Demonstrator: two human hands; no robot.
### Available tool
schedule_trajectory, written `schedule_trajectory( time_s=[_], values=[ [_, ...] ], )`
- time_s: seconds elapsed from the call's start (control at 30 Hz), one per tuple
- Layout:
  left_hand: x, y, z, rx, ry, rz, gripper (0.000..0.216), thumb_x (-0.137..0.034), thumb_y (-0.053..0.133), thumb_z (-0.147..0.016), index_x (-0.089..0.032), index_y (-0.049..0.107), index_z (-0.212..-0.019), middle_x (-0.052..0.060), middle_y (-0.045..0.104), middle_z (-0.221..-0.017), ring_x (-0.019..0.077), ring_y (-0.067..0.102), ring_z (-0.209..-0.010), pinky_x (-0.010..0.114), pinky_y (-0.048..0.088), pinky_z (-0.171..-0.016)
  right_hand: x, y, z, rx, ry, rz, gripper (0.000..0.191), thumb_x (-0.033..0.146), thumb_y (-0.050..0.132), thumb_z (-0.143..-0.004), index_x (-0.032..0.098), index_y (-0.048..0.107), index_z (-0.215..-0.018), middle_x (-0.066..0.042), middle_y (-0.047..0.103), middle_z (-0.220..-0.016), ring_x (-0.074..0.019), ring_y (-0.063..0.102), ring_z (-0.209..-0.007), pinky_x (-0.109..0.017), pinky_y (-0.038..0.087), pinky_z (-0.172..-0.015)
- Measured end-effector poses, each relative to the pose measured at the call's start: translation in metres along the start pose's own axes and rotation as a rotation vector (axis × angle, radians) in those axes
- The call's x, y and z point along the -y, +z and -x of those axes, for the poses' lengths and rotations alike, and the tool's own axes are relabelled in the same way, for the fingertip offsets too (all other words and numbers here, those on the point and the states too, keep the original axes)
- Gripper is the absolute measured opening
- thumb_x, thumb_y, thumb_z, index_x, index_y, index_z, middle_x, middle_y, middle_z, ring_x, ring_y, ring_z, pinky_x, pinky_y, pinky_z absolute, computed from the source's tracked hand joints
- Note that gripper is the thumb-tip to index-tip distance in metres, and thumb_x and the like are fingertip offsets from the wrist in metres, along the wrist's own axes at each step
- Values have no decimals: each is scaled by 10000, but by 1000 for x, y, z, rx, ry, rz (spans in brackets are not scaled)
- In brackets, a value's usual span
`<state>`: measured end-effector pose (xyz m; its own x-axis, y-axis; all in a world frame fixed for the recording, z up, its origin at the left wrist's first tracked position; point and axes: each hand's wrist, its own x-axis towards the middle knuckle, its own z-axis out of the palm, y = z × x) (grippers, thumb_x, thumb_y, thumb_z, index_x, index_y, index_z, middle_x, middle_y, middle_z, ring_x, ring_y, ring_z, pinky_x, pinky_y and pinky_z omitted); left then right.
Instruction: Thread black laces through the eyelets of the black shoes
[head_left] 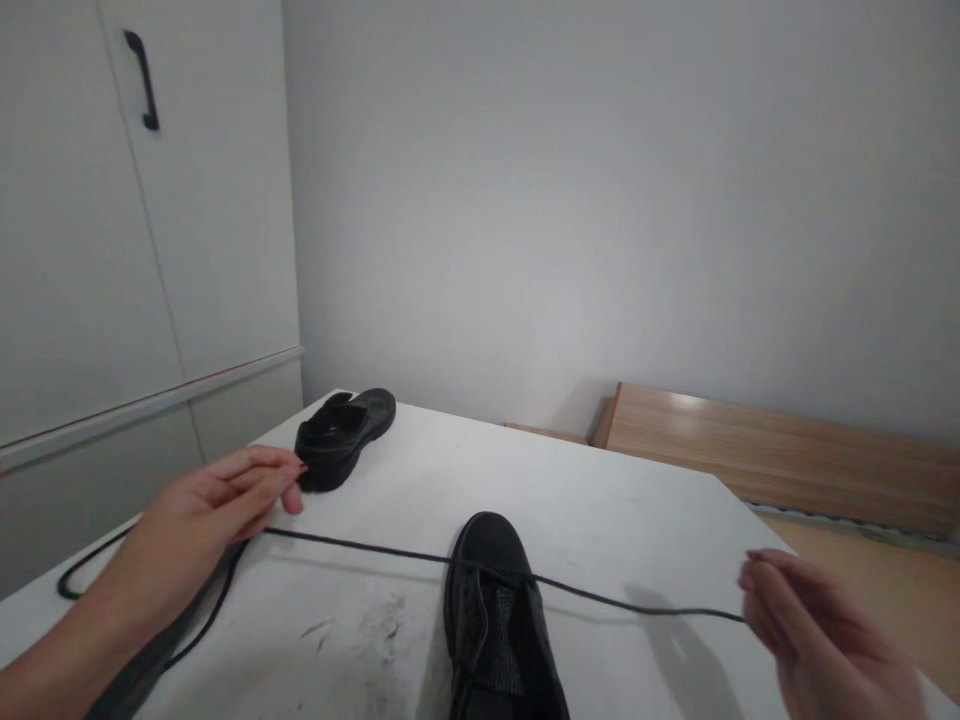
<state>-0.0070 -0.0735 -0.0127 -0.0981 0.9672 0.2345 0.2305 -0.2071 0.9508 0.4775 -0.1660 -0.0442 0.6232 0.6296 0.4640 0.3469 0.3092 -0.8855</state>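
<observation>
A black shoe [491, 630] lies toe-away at the front middle of the white table, cut off by the lower edge of the view. One black shoelace [352, 545] passes crosswise over the shoe near its front eyelets, and slack loops of it trail at the left. My left hand [232, 500] is closed in a pinch, a small dark tip showing at the fingertips. To the right of the shoe, my right hand [817, 625] pinches the other stretch of lace just above the table; its fingers are slightly blurred.
A second black shoe [341, 435] rests at the table's far left corner. The white table [585, 490] has dark scuff marks near the front shoe. White cabinet doors [217, 200] stand at the left, and a wooden bench-like piece [750, 440] lies beyond the right edge.
</observation>
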Motion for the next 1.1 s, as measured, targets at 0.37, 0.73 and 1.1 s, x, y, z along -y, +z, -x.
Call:
schedule_trajectory(
  time_s=[0.37,0.73,1.1],
  values=[
    [-26,100,25,577,418,-455,178,-168,529,-862,-193,704,-859,2,689,-775,140,581,-668,228,414,-620,38,92,46,939,-433,371,178,207,496,-998,233,650,-915,-43,665,-899,-194,669,-851,-295,551,-750],
    [-18,102,28,588,383,-406,156,-106,566,-788,-191,695,-809,-17,687,-755,125,565,-644,238,414,-660,28,95,48,919,-613,491,175,163,515,-971,236,669,-929,-46,594,-910,-174,653,-828,-260,562,-714],
    [-12,107,28,582,405,-491,177,-68,551,-767,-187,676,-808,1,693,-785,161,620,-738,256,440,-680,30,96,50,949,-516,460,213,168,470,-989,230,663,-923,-37,628,-867,-156,666,-735,-231,549,-644]
  ],
)
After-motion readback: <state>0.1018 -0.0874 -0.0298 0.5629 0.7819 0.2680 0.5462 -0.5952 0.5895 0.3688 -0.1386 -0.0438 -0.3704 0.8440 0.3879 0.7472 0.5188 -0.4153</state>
